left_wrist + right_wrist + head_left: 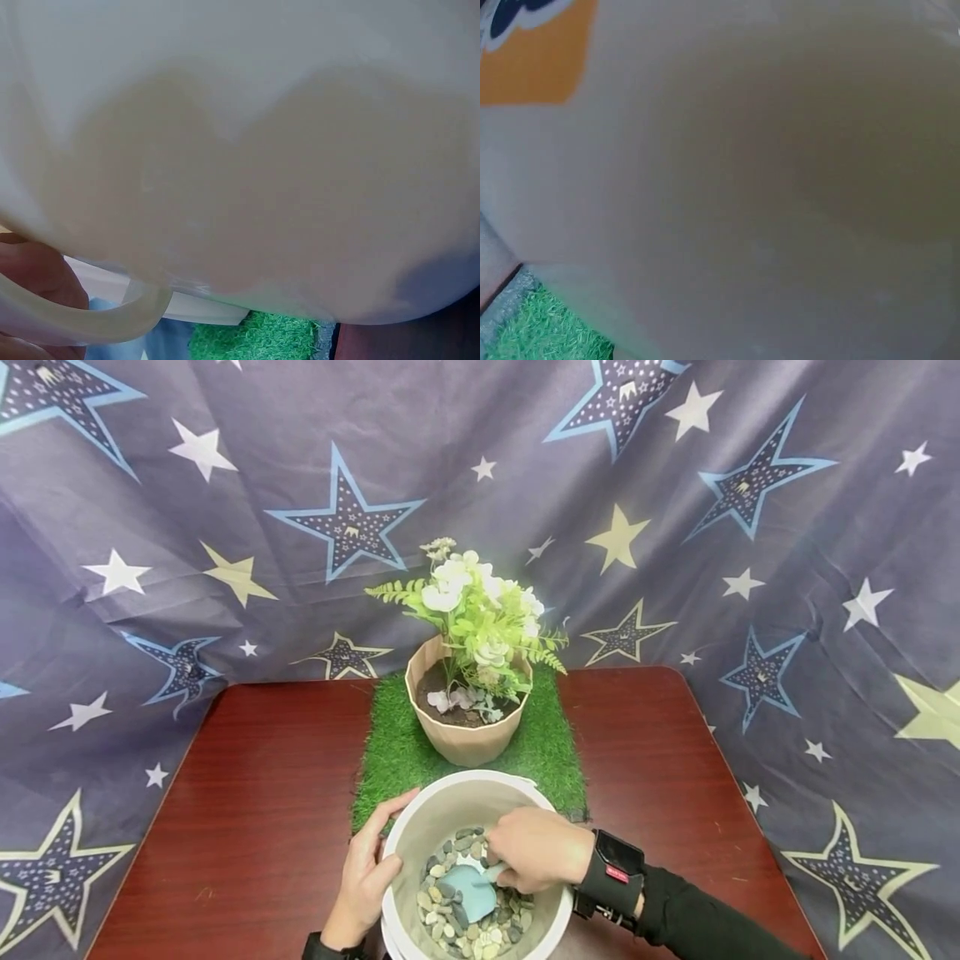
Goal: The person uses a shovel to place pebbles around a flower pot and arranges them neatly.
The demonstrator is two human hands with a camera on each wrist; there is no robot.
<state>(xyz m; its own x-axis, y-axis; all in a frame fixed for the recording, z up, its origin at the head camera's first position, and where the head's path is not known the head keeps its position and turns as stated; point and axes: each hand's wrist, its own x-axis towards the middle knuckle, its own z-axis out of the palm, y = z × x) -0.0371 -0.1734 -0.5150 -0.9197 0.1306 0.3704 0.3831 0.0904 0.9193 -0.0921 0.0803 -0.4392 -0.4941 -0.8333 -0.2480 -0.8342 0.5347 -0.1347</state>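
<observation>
So the right wrist cam is basically all bucket (pixel 727 202), its pale outer side filling nearly the whole shot. Pretty blurry up close, with a big murky brownish shadow spread over the middle and right. Top left corner's got a bright orange patch (pixel 536 67) printed on it, plus some dark blue shapes (pixel 517 15) outlined in white, cut off by the edge. Down in the lower left there's bright green fake grass (pixel 551 330) with grey edging (pixel 508 304), right beside a dull reddish bit of tabletop (pixel 491 266).
</observation>
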